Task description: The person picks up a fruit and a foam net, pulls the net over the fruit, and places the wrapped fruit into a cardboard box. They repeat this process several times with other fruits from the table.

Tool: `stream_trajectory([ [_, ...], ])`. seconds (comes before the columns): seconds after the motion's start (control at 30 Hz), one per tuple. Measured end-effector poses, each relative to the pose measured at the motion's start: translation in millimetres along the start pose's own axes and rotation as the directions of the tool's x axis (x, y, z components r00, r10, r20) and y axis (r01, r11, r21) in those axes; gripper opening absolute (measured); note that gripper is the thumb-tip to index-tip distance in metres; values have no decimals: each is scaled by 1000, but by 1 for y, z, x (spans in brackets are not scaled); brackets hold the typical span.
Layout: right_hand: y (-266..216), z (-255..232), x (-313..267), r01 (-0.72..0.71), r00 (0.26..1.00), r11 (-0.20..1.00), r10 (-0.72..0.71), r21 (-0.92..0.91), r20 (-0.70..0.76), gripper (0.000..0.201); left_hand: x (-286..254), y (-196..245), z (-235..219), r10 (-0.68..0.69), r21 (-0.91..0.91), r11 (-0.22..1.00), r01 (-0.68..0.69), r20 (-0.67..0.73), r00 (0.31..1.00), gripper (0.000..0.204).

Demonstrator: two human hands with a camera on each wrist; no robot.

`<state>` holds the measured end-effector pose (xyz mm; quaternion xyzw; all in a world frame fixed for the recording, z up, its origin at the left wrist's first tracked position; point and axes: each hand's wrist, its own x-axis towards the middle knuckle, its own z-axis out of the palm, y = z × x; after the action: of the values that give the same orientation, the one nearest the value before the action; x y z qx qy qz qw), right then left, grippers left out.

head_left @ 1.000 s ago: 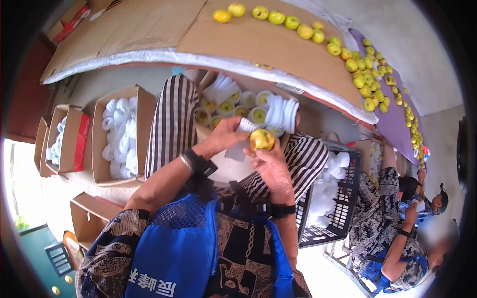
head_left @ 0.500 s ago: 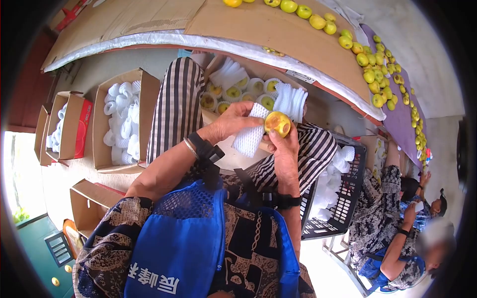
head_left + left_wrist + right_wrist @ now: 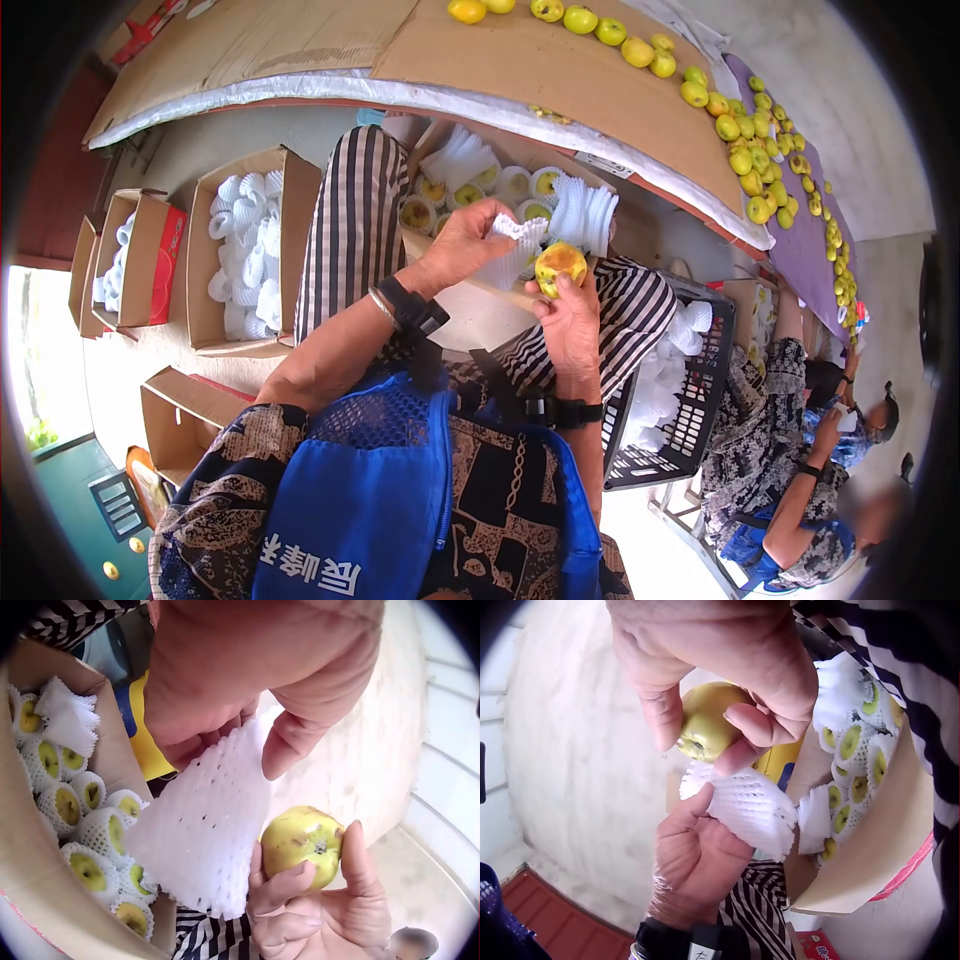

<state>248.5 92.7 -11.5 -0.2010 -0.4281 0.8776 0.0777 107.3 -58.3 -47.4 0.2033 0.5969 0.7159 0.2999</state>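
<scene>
In the head view the left hand (image 3: 458, 250) pinches a white foam net sleeve (image 3: 512, 258) by its upper part. The right hand (image 3: 572, 320) holds a yellow-green apple (image 3: 560, 268) with a brown patch, just right of the sleeve. The left wrist view shows the sleeve (image 3: 206, 821) hanging wide from the left fingers, with the apple (image 3: 304, 844) between the right thumb and fingers. From the right wrist, the apple (image 3: 712, 720) sits right by the sleeve's (image 3: 746, 802) end; whether they touch I cannot tell. Beyond the hands, a carton (image 3: 428, 245) holds apples in foam nets.
Spare sleeves (image 3: 583, 212) lie on the carton's right side. A black crate (image 3: 690, 400) of foam nets stands at the right, an open box (image 3: 290, 200) of them at the left. Loose apples (image 3: 740, 160) line the cardboard-covered table (image 3: 500, 60). Another person (image 3: 800, 500) sits at the right.
The foam sleeve, earlier flat and narrow, is spread wider at its top. The apple has turned in the right hand and sits slightly lower than half a second ago.
</scene>
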Motion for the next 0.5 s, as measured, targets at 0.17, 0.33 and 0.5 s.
stream_trajectory([
  [0.17,-6,10,-3,-10,996,988,-3,152,84,56,-1,3,6,27,62,998,-25,-32,999,24],
  [0.33,-4,11,-4,-3,997,1000,4,-10,72,60,-1,-1,9,73,-3,997,-73,-47,996,23],
  [0.5,-1,5,-2,-11,998,999,13,-35,59,60,-3,6,8,48,-19,999,-49,-35,998,21],
])
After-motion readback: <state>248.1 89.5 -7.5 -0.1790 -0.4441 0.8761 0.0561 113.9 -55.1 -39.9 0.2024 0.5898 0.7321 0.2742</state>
